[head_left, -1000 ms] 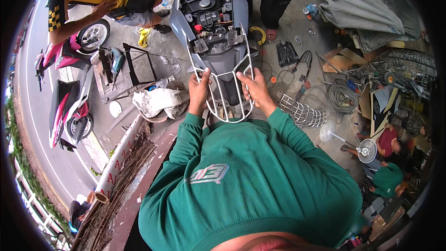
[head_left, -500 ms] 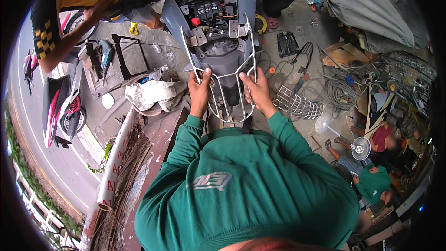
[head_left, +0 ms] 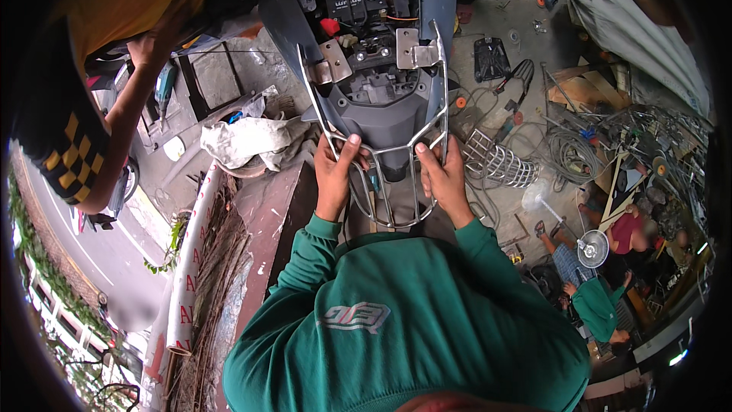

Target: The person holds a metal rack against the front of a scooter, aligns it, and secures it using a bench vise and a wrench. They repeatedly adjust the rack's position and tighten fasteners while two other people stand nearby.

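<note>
Rack: one, of bare bent metal rod (head_left: 374, 153), looped at the near end, its two long arms reaching away from the wearer. Location: over the tail of a grey motorcycle (head_left: 381, 118), in front of the wearer's waist.

Metal plates: two, flat, with holes, one at the far end of each arm, left (head_left: 335, 61) and right (head_left: 406, 49); both lie over the edges of the open seat bay. Contact with the bodywork: cannot be told.

Left hand (head_left: 333, 175): closed around the rack's left side, thumb on top. Right hand (head_left: 444, 183): closed around the right side, thumb likewise on top. The two are apart, with the loop's inner rods between them.

Seat bay: black battery (head_left: 354, 4), red cap (head_left: 329, 27) beside it.

Left of the motorcycle: crumpled white cloth (head_left: 248, 141); drill (head_left: 164, 88), teal; white pipe with red lettering (head_left: 194, 259); co-worker's arm (head_left: 126, 114), below a black-and-yellow checkered sleeve (head_left: 72, 156).

Right: wire basket (head_left: 503, 164), on its side; coiled cable (head_left: 573, 160); black plastic part (head_left: 490, 59); grey cover (head_left: 633, 38); round fan (head_left: 592, 249).
</note>
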`<control>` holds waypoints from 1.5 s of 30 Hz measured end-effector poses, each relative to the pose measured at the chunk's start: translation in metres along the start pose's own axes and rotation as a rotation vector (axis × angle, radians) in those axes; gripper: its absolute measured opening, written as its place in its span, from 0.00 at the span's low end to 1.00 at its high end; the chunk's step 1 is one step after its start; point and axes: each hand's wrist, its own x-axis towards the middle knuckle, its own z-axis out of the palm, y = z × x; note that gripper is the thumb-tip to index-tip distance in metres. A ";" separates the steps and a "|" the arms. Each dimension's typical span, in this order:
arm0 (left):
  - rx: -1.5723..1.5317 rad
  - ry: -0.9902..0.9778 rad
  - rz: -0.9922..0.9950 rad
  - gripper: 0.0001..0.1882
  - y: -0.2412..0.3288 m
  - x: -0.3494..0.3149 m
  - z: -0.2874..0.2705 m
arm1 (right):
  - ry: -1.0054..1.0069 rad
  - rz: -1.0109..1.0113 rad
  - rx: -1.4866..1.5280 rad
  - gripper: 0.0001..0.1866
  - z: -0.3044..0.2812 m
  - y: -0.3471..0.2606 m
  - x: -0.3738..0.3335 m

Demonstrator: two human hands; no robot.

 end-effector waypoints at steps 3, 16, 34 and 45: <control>0.003 0.000 -0.017 0.14 0.003 0.000 0.002 | 0.021 0.032 0.013 0.21 0.001 -0.001 0.000; 0.004 0.026 -0.096 0.14 0.006 -0.003 0.005 | 0.050 0.022 0.000 0.19 0.001 0.001 0.002; -0.135 0.129 -0.108 0.13 0.000 -0.009 0.012 | 0.013 0.078 0.005 0.22 -0.006 0.001 0.003; -0.109 0.121 -0.138 0.13 -0.003 -0.008 0.009 | 0.024 0.091 0.023 0.24 -0.005 0.000 0.002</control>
